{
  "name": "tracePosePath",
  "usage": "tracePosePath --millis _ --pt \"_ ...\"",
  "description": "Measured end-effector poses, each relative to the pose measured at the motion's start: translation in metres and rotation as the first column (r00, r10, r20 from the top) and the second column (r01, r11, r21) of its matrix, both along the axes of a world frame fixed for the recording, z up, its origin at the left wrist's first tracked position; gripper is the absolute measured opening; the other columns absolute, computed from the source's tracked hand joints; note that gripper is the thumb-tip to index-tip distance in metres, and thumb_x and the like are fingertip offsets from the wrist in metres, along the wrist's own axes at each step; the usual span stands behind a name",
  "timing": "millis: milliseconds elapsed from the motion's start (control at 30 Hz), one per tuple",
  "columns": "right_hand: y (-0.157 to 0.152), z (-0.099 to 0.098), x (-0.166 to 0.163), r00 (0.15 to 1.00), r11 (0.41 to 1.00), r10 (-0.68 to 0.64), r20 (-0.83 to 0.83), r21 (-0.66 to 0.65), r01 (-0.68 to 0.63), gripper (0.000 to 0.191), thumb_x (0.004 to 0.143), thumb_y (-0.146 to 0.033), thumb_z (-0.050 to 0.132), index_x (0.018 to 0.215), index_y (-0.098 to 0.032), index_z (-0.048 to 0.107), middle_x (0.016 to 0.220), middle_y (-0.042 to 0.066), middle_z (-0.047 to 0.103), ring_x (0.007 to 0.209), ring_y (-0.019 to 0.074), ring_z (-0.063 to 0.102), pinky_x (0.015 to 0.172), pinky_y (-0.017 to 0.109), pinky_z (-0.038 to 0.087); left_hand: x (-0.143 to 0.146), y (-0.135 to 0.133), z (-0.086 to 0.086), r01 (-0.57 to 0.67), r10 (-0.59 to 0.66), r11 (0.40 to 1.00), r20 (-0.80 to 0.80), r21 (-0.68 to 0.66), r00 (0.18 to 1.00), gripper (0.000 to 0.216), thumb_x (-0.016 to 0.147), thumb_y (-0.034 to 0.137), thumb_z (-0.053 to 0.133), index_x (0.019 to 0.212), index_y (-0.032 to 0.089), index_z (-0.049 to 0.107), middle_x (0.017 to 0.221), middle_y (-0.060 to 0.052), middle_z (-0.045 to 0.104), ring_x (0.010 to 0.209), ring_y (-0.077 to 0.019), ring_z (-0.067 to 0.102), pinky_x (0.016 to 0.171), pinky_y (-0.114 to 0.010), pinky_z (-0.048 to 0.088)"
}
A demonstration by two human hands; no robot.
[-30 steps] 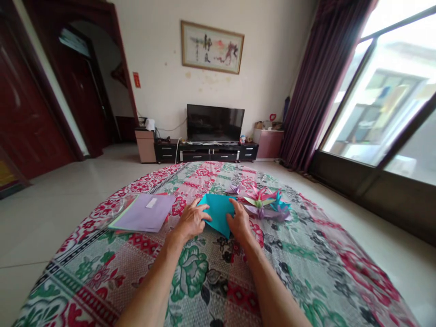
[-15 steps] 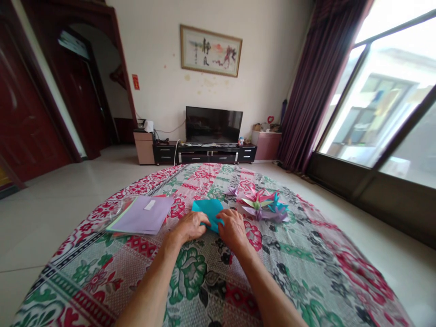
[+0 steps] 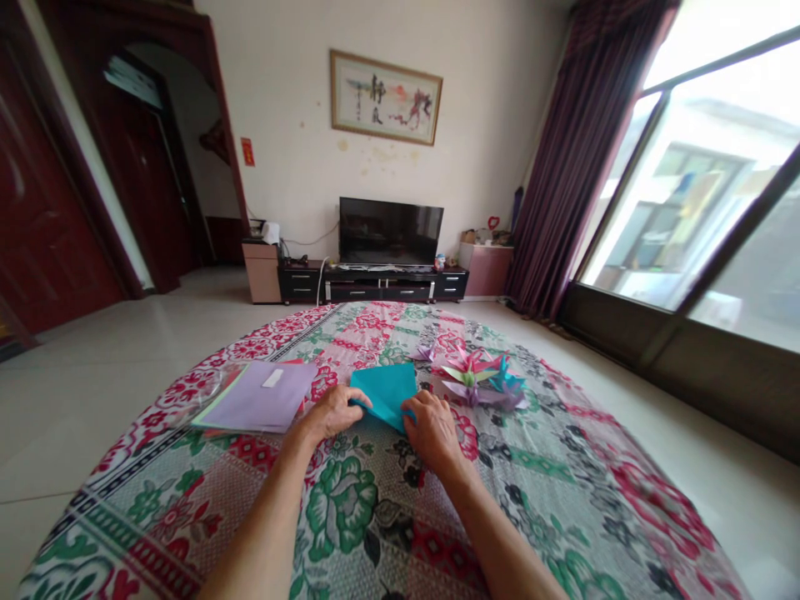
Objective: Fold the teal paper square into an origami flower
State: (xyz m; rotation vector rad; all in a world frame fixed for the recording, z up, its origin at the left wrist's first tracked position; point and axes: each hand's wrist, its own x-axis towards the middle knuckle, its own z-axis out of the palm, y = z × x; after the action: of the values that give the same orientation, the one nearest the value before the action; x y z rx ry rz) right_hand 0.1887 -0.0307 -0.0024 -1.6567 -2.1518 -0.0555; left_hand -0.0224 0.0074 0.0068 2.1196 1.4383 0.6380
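A sheet of blue origami paper (image 3: 386,388) lies between my hands on the patterned tablecloth (image 3: 343,508), its near edge partly lifted or folded. My left hand (image 3: 336,412) pinches the paper's left corner between thumb and fingers. At the near right corner, my right hand (image 3: 432,423) grips the paper with its fingers curled; my fingertips hide part of that edge. Right of the paper stands a cluster of folded paper cranes (image 3: 478,379) in pink, green, blue and purple. To the left lies a stack of coloured paper sheets (image 3: 256,400), purple on top with a small white label.
The round table carries the cloth to its edge. A clear plastic wrapper (image 3: 216,385) lies by the paper stack. Beyond the table are a television (image 3: 391,232) on a low black cabinet (image 3: 381,285), a dark curtain (image 3: 559,158) and a large window (image 3: 700,200).
My left hand has moved left with the paper's corner, and my hands are farther apart. The blue paper now shows wider and more spread out.
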Motion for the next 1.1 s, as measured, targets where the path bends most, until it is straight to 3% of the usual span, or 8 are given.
tracePosePath --millis 167,367,533,667,867,1100 --pt "-0.005 -0.002 0.001 0.998 1.0 -0.007 -0.062 -0.007 0.006 0.019 0.086 -0.02 0.048 0.088 -0.022 0.067 0.092 0.005 0.063 0.089 0.0157 0.056 0.079 0.024 0.035 0.01 -0.001 -0.002 -0.062 0.06 0.995 0.031 0.076 0.998 0.033 0.069 0.02 0.05 0.092 0.018 0.073 0.066 0.001 0.066 0.063 -0.0148 0.058 0.066 -0.023 0.044" --pt "-0.005 0.0 0.001 0.992 0.999 0.04 -0.118 0.005 -0.04 0.023 0.087 -0.015 0.044 0.09 -0.02 0.067 0.092 0.005 0.065 0.088 0.0146 0.059 0.081 0.022 0.038 0.012 0.001 -0.007 -0.102 0.08 0.976 0.118 0.195 0.99 0.047 0.071 0.012 0.045 0.114 0.018 0.064 0.105 -0.005 0.069 0.093 -0.0175 0.063 0.085 -0.025 0.045" --pt "-0.007 -0.005 0.007 0.979 0.995 0.104 -0.178 0.026 -0.101 0.022 0.085 -0.013 0.046 0.09 -0.02 0.066 0.098 0.004 0.065 0.093 0.0143 0.059 0.086 0.022 0.038 0.016 0.004 -0.009 -0.152 0.141 0.98 0.087 0.131 0.986 0.049 0.075 0.014 0.044 0.122 0.016 0.057 0.104 -0.007 0.069 0.093 -0.0191 0.064 0.086 -0.028 0.046" --pt "0.0 -0.01 0.008 0.977 0.992 0.129 -0.172 0.034 -0.125 0.019 0.083 -0.015 0.05 0.091 -0.019 0.066 0.101 0.006 0.065 0.096 0.0155 0.057 0.088 0.024 0.038 0.024 0.014 -0.011 -0.193 0.158 0.96 0.179 0.202 0.971 0.05 0.075 0.017 0.046 0.125 0.011 0.053 0.122 -0.011 0.061 0.11 -0.0212 0.057 0.095 -0.03 0.042" --pt "0.016 -0.015 0.004 0.976 0.994 0.103 -0.192 0.047 -0.095 0.02 0.081 -0.015 0.052 0.097 -0.018 0.065 0.105 0.007 0.063 0.099 0.0165 0.056 0.09 0.025 0.038 0.026 0.023 -0.009 -0.227 0.194 0.951 0.167 0.21 0.967 0.046 0.072 0.012 0.046 0.116 0.013 0.06 0.111 -0.009 0.067 0.103 -0.021 0.06 0.091 -0.031 0.045" --pt "-0.001 -0.014 0.009 0.98 0.997 0.031 -0.197 0.07 -0.018 0.016 0.082 -0.016 0.051 0.083 -0.02 0.067 0.093 0.005 0.063 0.091 0.017 0.056 0.084 0.025 0.039 0.023 0.02 -0.01 -0.221 0.221 0.96 0.022 0.169 0.975 0.045 0.074 0.011 0.043 0.114 0.015 0.062 0.091 -0.006 0.071 0.08 -0.0187 0.064 0.079 -0.027 0.047"
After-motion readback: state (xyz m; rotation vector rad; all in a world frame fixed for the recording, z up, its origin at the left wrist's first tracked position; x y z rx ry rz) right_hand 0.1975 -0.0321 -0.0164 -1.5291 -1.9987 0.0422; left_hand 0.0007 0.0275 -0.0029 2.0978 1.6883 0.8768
